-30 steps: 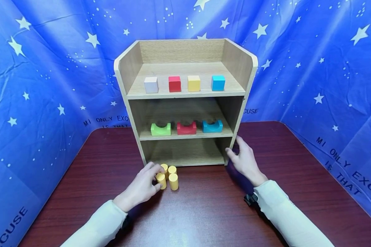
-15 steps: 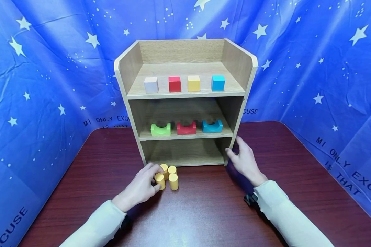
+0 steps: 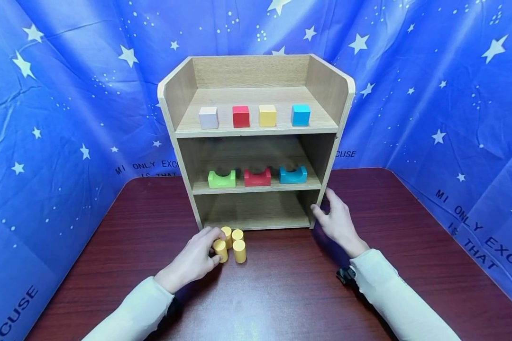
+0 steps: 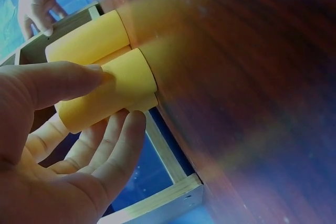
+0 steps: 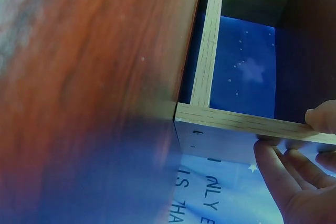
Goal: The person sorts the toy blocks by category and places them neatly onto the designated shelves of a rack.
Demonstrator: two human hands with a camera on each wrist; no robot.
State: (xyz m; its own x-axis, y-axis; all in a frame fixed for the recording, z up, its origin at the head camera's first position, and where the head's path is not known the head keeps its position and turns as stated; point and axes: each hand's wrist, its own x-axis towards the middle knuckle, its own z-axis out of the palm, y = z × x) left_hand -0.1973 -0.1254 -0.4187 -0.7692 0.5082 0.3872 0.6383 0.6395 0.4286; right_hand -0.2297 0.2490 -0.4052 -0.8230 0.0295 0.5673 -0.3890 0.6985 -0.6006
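My left hand [image 3: 192,257] pinches the near-left yellow cylinder [image 3: 221,251], which stands upright on the table. In the left wrist view the thumb lies along that cylinder and the fingers reach behind it. Right beside it stand several like cylinders, the nearest being the front-right yellow cylinder [image 3: 240,252]. My right hand [image 3: 340,225] holds the lower right side of the wooden shelf [image 3: 251,71]. From the right wrist view, the thumb [image 5: 323,116] is on the inner side of the panel edge [image 5: 241,120] and the fingers lie along its outer face.
On the top shelf sit a white cube [image 3: 208,118], a red cube [image 3: 241,117], a yellow cube [image 3: 267,116] and a blue cube [image 3: 300,116]. Green [image 3: 222,180], red [image 3: 257,178] and blue arch blocks [image 3: 293,175] line the middle shelf. A starry blue curtain [image 3: 68,142] surrounds the table.
The near-left cylinder shifted slightly left with my left hand, leaving a small gap to its neighbours. Over the last half second it stays put. My right hand has not moved.
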